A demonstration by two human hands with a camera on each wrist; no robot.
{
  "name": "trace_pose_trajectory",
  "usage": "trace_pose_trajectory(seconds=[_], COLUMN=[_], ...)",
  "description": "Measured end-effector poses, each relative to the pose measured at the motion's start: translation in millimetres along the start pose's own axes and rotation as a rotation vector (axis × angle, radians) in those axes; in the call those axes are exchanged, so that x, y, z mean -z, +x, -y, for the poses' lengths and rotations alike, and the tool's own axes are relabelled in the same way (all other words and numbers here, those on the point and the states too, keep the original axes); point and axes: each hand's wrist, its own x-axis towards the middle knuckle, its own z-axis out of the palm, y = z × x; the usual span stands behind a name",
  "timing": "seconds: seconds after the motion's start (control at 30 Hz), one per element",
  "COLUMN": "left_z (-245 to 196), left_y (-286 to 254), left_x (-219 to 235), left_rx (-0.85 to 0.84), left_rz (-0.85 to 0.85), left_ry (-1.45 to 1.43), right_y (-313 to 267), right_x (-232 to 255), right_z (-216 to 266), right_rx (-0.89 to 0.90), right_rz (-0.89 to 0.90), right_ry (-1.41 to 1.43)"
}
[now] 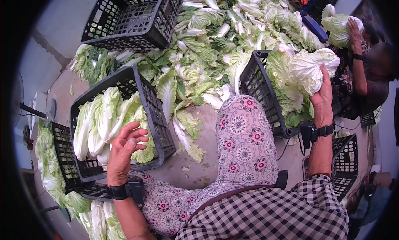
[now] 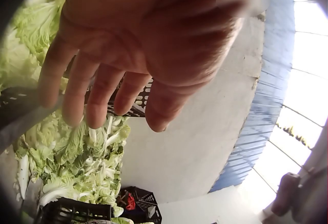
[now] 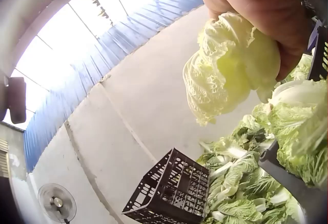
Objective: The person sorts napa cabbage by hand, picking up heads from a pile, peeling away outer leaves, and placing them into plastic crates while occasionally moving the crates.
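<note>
My right hand (image 1: 323,94) grips a pale napa cabbage (image 1: 309,68) above the black crate on the right (image 1: 261,88). Seen from the right wrist, the held cabbage (image 3: 225,65) hangs under the curled fingers with its frilly leaf end showing. More green cabbage (image 1: 282,88) fills that crate. Over the near edge of the left black crate (image 1: 160,125) hovers my left hand (image 1: 124,150), its fingers loosely bent and nothing in them. Several napa cabbages (image 1: 102,119) lie side by side in that crate, white stalks towards me. The left wrist view shows the bare palm (image 2: 133,44).
A large heap of cut leaves (image 1: 199,53) spreads behind both crates. One tall black crate (image 1: 129,22) stands on it at the back left. At the right, another person (image 1: 359,73) holds up a cabbage (image 1: 338,30). Loose leaves (image 1: 187,136) lie on the floor between my legs.
</note>
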Motion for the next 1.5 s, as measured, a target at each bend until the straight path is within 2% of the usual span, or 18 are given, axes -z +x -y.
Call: trace_pose_trajectory(seconds=[0.1,0.17,0.23,0.33,0.43,0.63,0.73,0.83,0.87,0.97,1.0,1.1,1.17,1.23,1.3,1.4,1.5], left_z=[0,0,2,4,0,2,2,4,4,4,5,3,1,3,4,-3,-23], left_y=[0,0,0,0,0,2,3,3,4,6,8,4,2,-1,-1,-3,-5], left_x=[0,1,4,5,2,3,3,3,3,1,1,5,7,8,11,18,51], left_rx=[-0.001,-0.005,-0.002,-0.002,-0.001,0.01,0.024,0.022,0.024,0.022,0.02,0.012,0.021,0.017,0.035,0.053,-0.007], left_rz=[0.005,0.012,0.022,0.028,0.013,0.024,0.023,0.025,0.021,0.044,0.055,0.066,0.073,0.077,0.083,0.04,-0.084], left_ry=[0.004,-0.003,-0.014,-0.017,-0.002,0.009,0.022,0.021,0.023,0.025,0.026,0.028,0.036,-0.005,-0.051,-0.103,0.03], right_y=[-6,-16,-39,-23,-23,-30,-41,-43,-39,-22,-23,-25,-24,-20,-7,-15,-37], right_x=[11,18,-34,-1,14,1,-20,-27,-27,-30,-37,-45,-61,-66,-52,-77,-105], right_z=[-49,-96,-53,-88,-69,-5,45,67,68,40,29,-43,-43,-37,-47,7,67], right_rx=[0.173,-0.082,-0.604,0.01,-0.086,-0.598,-0.641,-0.257,-0.21,0.61,0.607,0.448,0.302,0.313,0.491,0.435,0.343], right_rz=[0.31,0.462,0.055,0.383,0.344,0.261,0.091,0.093,0.067,0.068,0.127,0.597,0.631,0.661,0.674,0.643,0.595], right_ry=[-0.546,-0.424,0.197,-0.567,-0.458,-0.092,-0.275,-0.569,-0.598,-0.993,-1.161,-1.357,-1.438,-1.401,-1.478,-1.109,-0.756])
